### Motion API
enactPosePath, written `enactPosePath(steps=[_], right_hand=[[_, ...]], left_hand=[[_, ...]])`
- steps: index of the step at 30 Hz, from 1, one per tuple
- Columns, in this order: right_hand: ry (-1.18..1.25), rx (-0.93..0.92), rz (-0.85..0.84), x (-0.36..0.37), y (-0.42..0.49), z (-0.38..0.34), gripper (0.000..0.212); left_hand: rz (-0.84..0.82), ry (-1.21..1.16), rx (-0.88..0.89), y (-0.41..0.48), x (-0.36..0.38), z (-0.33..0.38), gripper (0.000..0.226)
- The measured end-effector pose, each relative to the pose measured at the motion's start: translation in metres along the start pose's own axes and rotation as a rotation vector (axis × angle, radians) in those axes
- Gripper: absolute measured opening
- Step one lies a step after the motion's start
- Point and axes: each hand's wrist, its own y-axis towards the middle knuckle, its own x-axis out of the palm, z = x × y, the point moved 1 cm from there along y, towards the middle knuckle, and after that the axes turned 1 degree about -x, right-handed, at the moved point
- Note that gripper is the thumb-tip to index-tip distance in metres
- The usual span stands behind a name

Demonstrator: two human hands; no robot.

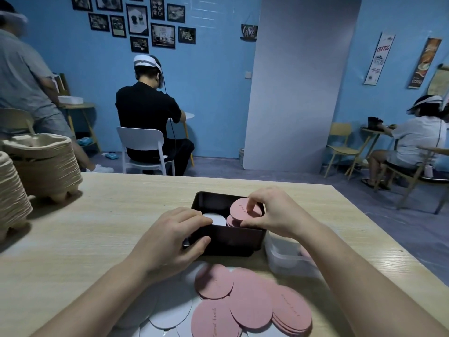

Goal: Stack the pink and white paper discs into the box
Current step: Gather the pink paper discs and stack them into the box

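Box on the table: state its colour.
Dark brown, nearly black box; seen in the head view.

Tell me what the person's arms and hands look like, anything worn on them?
Both forearms are bare to the frame edge, no sleeves showing. The left hand and right hand wear no gloves, and no rings, watch or bracelet are visible. Fingernails look short and unpainted.

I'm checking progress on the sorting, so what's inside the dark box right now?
Inside the dark box: a white disc on the left and pink discs on the right, pinched by the right hand. The hands and near wall hide how deep the stacks go.
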Motion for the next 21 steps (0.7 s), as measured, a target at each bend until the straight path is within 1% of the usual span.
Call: enactPosePath(steps=[4, 8, 12, 17, 19, 21], right_hand=[[-0.035, -0.023, -0.036, -0.001, 0.003, -0.004, 0.034], [-0.009, -0.011, -0.045, -0.002, 0.000, -0.005, 0.028], [0.065, -0.016, 0.091, -0.004, -0.011, -0.004, 0.020], [0.144, -0.100, 0.291, -0.012, -0.040, -0.020, 0.017], [0.168, -0.142, 0.328, -0.015, -0.056, -0.034, 0.015], [0.184, -0.187, 0.314, -0.016, -0.073, -0.048, 0.016]], left_hand=[[-0.020, 0.010, 0.004, 0.000, -0.003, 0.001, 0.035], [-0.046, 0.004, -0.003, -0.002, -0.006, 0.003, 0.040], [-0.015, 0.009, 0.014, -0.005, -0.009, 0.005, 0.040], [0.069, 0.048, 0.069, -0.012, -0.020, 0.015, 0.028], [0.081, 0.051, 0.082, -0.017, -0.025, 0.022, 0.022], [0.069, 0.040, 0.078, -0.024, -0.029, 0.031, 0.018]])
